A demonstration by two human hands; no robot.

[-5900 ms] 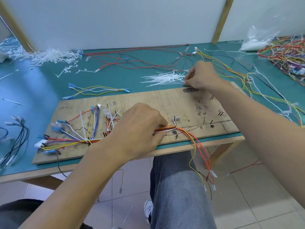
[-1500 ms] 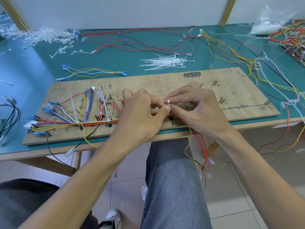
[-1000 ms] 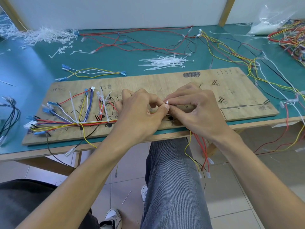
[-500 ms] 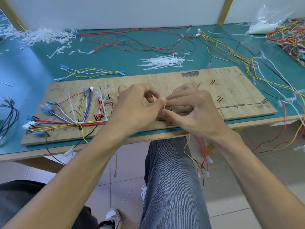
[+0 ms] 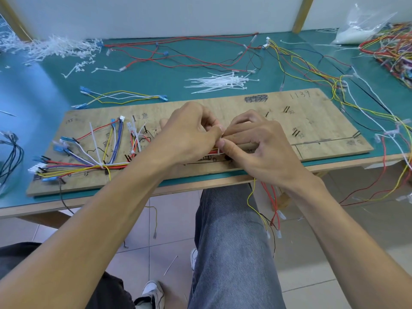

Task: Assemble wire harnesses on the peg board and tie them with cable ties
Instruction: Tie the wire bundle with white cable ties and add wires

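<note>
White cable tie (image 5: pixel 219 152) now looped round red wires (image 5: pixel 212 151); left hand (image 5: pixel 187 132), right hand (image 5: pixel 260 148) pinch it.

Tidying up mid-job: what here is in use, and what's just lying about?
In use: left hand, right hand, both pinching the cable tie round the wire bundle on the peg board.
Lying about: cut tie offcuts, plastic bag, loose red wires.

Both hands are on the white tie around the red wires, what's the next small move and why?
Probably pull the tail through to cinch it: the cable tie loops the red wires on the peg board, and left hand and right hand both pinch it.
</note>
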